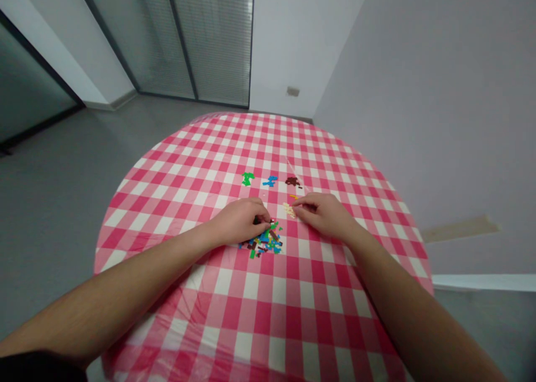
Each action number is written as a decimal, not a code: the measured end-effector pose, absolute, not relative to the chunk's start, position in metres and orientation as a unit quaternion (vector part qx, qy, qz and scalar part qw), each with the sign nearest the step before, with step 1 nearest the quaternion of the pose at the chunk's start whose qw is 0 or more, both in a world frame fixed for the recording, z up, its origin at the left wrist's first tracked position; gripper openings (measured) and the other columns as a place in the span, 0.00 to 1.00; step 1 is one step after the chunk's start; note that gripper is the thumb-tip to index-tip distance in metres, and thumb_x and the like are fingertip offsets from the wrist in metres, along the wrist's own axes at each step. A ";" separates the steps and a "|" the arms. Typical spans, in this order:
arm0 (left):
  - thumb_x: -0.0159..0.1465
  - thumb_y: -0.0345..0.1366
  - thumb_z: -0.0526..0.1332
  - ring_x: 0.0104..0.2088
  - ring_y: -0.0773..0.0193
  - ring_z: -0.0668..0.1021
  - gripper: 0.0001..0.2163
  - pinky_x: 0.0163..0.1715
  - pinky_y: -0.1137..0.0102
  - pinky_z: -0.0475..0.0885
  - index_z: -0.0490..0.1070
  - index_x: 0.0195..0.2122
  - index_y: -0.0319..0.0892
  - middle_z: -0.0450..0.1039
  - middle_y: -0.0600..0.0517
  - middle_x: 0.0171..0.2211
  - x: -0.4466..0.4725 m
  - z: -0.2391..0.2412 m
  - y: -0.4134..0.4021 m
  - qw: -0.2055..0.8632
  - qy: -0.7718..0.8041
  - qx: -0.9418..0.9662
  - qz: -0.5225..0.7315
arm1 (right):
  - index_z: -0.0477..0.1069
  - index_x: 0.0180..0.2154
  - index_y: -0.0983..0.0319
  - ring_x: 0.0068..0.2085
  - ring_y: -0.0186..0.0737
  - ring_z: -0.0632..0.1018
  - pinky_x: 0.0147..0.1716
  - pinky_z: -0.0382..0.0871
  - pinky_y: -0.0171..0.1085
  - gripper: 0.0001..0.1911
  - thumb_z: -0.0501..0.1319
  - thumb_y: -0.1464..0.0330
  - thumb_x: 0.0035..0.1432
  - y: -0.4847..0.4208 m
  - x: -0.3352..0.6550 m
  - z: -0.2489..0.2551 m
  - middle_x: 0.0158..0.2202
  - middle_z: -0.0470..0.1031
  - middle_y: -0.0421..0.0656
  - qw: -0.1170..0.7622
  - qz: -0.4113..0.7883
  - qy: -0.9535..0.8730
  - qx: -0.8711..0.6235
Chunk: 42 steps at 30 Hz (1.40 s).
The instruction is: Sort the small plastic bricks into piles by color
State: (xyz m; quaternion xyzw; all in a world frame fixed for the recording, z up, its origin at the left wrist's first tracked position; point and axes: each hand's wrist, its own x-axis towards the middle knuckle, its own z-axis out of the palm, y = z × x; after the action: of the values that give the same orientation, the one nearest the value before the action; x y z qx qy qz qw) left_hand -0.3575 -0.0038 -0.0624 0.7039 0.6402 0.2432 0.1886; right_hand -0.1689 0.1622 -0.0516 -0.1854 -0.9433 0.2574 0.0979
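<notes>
A mixed heap of tiny coloured bricks (263,240) lies in the middle of the round table with a red-and-white checked cloth (259,309). My left hand (240,220) rests on the heap's far-left edge, fingers curled in a pinch on a small dark piece. My right hand (324,214) lies just right of it, fingertips pinched next to a small cream pile (288,209). Further back sit sorted little piles: green (248,178), blue (270,181), dark brown (292,181), and one or two orange bits (294,196).
The table edge curves round at the left, right and far side. Grey floor (62,175) lies to the left, a pale wall (439,91) to the right, glass doors with blinds (201,36) at the back.
</notes>
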 end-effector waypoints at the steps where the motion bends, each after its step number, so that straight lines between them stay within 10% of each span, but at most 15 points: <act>1: 0.62 0.32 0.60 0.36 0.62 0.77 0.06 0.37 0.69 0.70 0.78 0.33 0.41 0.76 0.49 0.34 -0.357 -0.062 -0.004 0.191 0.640 0.703 0.245 | 0.80 0.40 0.60 0.36 0.43 0.80 0.34 0.71 0.38 0.11 0.59 0.67 0.59 0.162 -0.169 -0.051 0.37 0.82 0.45 0.099 0.259 -0.943 -0.184; 30: 0.64 0.31 0.59 0.37 0.62 0.77 0.09 0.38 0.69 0.70 0.80 0.39 0.42 0.75 0.49 0.36 -0.361 -0.064 -0.005 0.206 0.613 0.727 0.229 | 0.80 0.39 0.61 0.35 0.42 0.80 0.34 0.71 0.38 0.11 0.59 0.67 0.60 0.162 -0.168 -0.051 0.36 0.82 0.45 0.122 0.256 -0.943 -0.174; 42: 0.59 0.33 0.65 0.25 0.67 0.76 0.05 0.26 0.73 0.69 0.77 0.34 0.38 0.77 0.51 0.25 -0.350 -0.059 -0.002 0.414 0.622 0.454 0.487 | 0.79 0.36 0.60 0.28 0.37 0.76 0.28 0.67 0.36 0.09 0.61 0.66 0.61 0.138 -0.175 -0.052 0.29 0.79 0.44 0.252 0.269 -0.922 -0.119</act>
State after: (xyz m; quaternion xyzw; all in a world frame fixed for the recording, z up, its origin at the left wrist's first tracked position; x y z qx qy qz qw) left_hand -0.3498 -0.0021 -0.0594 0.4537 0.6216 0.4865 0.4136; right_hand -0.1748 0.1383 -0.0517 -0.1187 -0.9219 0.2693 0.2519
